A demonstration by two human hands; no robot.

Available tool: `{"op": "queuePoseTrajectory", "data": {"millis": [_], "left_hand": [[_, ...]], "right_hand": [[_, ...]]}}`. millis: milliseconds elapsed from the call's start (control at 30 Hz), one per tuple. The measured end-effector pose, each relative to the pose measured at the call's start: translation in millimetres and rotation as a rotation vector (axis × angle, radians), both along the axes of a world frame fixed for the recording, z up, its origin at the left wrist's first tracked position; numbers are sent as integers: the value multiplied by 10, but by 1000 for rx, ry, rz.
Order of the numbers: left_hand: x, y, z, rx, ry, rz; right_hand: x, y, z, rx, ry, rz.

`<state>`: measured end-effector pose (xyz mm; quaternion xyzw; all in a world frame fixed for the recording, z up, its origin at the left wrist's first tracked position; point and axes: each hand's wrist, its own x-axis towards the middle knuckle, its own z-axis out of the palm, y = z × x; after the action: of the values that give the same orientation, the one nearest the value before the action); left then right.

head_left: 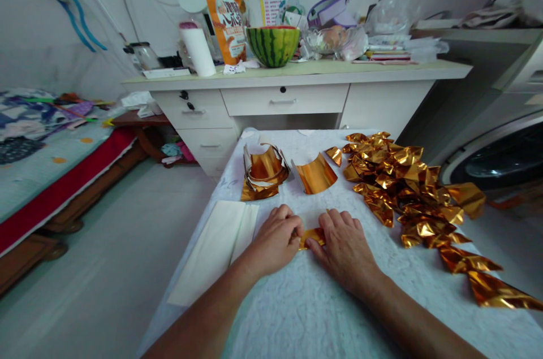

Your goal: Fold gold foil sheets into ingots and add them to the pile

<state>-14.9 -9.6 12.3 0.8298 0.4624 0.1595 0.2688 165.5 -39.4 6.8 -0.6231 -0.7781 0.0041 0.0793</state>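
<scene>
Low over the cloth-covered table, my left hand point(278, 237) and my right hand point(345, 243) face each other. Between them lies a small strip of gold foil point(313, 237), its ends under my fingers. The left fingers are curled and pinch its left end; the right thumb and fingers press its right end. Just beyond them is a curved sheet of gold foil point(316, 173). To its left stands a stack of curled foil sheets point(265, 167). White paper sheets point(216, 246) lie beside my left forearm.
A heap of twisted gold foil pieces point(394, 178) spreads along the table's right side. Behind the table, a white desk point(292, 79) carries half a watermelon point(272, 45) and an orange snack bag point(229, 20). A bed point(63, 178) stands left, a washing machine point(500, 144) right.
</scene>
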Motion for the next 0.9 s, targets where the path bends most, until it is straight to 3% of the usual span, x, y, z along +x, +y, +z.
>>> {"op": "queuePoseTrajectory", "data": {"millis": [500,900], "left_hand": [[-66,64,57,-77,125,-20],[-73,82,99,-142,123,-36]], "right_hand": [[-48,-16,15,-5,-21,-15],[328,77,14,-99,115,36]]}}
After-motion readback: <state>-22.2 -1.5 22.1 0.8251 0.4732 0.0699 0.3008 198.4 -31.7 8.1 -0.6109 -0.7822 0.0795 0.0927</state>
